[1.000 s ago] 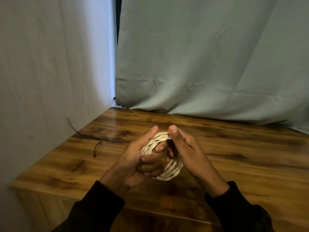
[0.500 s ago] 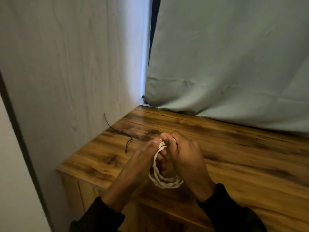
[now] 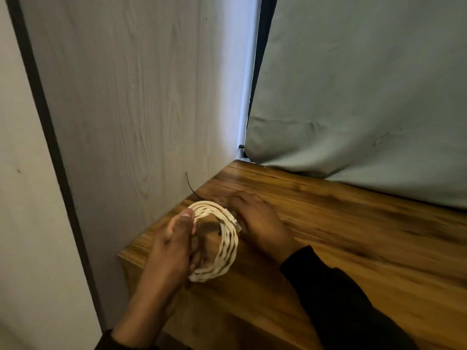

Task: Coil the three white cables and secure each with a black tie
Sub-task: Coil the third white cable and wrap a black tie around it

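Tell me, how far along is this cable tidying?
One white cable is already wound into a coil, gripped by the left hand. The right hand reaches toward the thin black tie at the table's far edge. No tie is on the coil yet, and the other two cables aren't in view.

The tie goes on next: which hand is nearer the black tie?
Right. The right hand reaches to the black tie by the wall; the left hand holds the coil, nearer the table's front edge.
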